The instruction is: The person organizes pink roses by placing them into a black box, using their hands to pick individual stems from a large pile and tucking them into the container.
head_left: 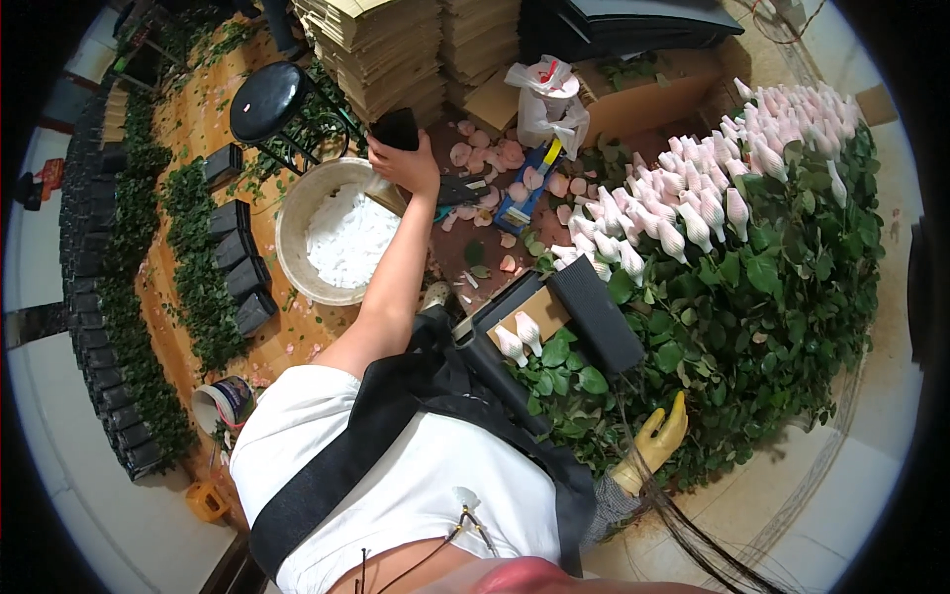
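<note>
My left hand (408, 165) is bare and reaches far forward, shut on a small black container (396, 128) held over the rim of a pale round bucket (290, 226) filled with white foam netting. My right hand (657, 442) wears a yellow glove and hangs low at the right with its fingers spread, holding nothing, at the edge of a big heap of rose stems with green leaves (762, 297). The buds on the heap are wrapped in white net sleeves (693, 213). Two wrapped buds (522, 337) lie on a cardboard piece in a black box in front of me.
Pink petals (495, 158) litter the brown floor around a blue hand tool (524, 193) and a white plastic bag (549, 94). A black stool (265, 99) stands beyond the bucket, stacks of flat cardboard (396, 49) behind it. Black boxes (237, 257) and leaf scraps line the left.
</note>
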Demonstrator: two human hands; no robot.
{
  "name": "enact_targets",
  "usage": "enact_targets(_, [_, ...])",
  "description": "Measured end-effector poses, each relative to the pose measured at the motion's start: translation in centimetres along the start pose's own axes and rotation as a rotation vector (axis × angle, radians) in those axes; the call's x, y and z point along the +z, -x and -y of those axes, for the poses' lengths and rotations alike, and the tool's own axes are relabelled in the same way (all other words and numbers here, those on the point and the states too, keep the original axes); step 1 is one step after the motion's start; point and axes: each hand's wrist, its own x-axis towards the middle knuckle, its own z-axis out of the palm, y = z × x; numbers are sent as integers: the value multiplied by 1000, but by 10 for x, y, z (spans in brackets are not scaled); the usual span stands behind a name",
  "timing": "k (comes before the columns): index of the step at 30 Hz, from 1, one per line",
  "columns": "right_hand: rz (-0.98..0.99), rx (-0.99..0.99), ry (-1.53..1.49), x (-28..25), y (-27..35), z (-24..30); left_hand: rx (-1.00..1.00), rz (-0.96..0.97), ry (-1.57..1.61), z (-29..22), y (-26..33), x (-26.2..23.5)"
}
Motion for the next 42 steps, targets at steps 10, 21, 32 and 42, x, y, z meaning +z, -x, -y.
enact_targets(10, [10,-5,21,0,2,2,-77,29,-28,-5,-1,3])
enact_targets(21, [-48,-32,65,-7,9,10,-4,-7,57,4,0,6])
enact_targets(32, [-74,72,25,-19,14,0,114,82,-144,40,-18,26])
enact_targets(42, [-292,-64,-227,-10,-58,-16,1235,1579,619,-84,72,-221])
